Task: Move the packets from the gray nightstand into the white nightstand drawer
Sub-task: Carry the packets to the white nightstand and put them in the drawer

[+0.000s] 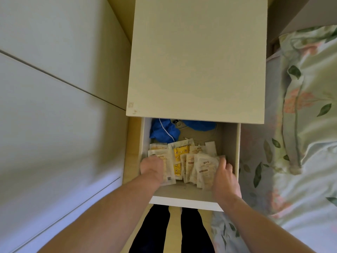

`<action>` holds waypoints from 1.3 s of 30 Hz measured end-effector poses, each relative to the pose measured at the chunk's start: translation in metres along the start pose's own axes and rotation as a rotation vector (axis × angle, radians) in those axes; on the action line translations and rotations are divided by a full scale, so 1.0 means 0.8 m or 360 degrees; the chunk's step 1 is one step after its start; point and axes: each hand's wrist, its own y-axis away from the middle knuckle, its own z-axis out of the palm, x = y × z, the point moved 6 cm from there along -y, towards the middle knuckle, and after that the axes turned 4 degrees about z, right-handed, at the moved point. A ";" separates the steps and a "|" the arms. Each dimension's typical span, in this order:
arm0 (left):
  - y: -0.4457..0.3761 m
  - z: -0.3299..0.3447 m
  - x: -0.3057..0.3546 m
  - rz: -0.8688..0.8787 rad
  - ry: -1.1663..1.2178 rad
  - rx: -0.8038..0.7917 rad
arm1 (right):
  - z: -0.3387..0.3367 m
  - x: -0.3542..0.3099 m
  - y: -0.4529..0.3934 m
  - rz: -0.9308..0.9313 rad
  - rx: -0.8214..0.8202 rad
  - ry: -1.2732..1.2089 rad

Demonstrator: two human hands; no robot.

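The white nightstand (pixel 197 61) stands in front of me with its drawer (pixel 186 202) pulled out. Several pale and yellow packets (pixel 182 157) lie spread across the drawer's floor. My left hand (pixel 152 166) rests on the packets at the drawer's left side, fingers curled down onto them. At the right side, my right hand (pixel 225 175) touches the edge of a stack of packets, fingers bent against them. Whether either hand actually grips a packet is hidden by the hands themselves. The gray nightstand is not in view.
A blue cloth (pixel 164 131) and a thin cable lie at the back of the drawer. A bed with a floral cover (pixel 300 143) lies to the right. White wardrobe panels (pixel 54 106) fill the left. My legs (pixel 171 230) stand below the drawer front.
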 end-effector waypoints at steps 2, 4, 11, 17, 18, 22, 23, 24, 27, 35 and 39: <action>0.000 -0.004 0.024 0.0264 -0.0066 0.0140 | 0.001 -0.014 0.005 -0.0130 0.0007 0.0183; 0.005 0.006 0.049 0.0505 -0.0052 0.0169 | 0.007 -0.028 0.007 -0.0315 -0.0060 0.0279; 0.012 0.056 0.043 0.0227 0.0361 -0.0255 | 0.026 -0.017 0.003 -0.0400 -0.0353 0.0433; 0.022 0.050 0.041 0.0193 0.0375 -0.0104 | 0.031 -0.007 0.009 -0.0387 -0.0395 0.0524; 0.022 0.043 0.045 0.0242 0.0320 -0.0010 | 0.030 -0.007 0.009 -0.0383 -0.0401 0.0508; 0.015 0.010 0.066 0.0419 0.0192 0.0297 | 0.024 -0.007 0.009 -0.0426 -0.0378 0.0472; 0.007 0.003 0.068 0.0406 0.0205 0.0362 | 0.023 -0.006 0.009 -0.0439 -0.0366 0.0464; -0.003 -0.004 0.067 0.0369 0.0231 0.0410 | 0.022 -0.006 0.008 -0.0450 -0.0356 0.0456; -0.038 -0.020 0.061 0.0240 0.0260 0.0469 | 0.017 -0.007 0.009 -0.0498 -0.0313 0.0408; -0.098 -0.035 0.042 0.0074 0.0289 0.0557 | 0.005 -0.053 -0.023 -0.0531 -0.0084 -0.0120; -0.120 -0.029 0.028 0.0059 0.0436 0.0593 | 0.019 -0.081 -0.055 -0.0415 -0.0108 -0.0265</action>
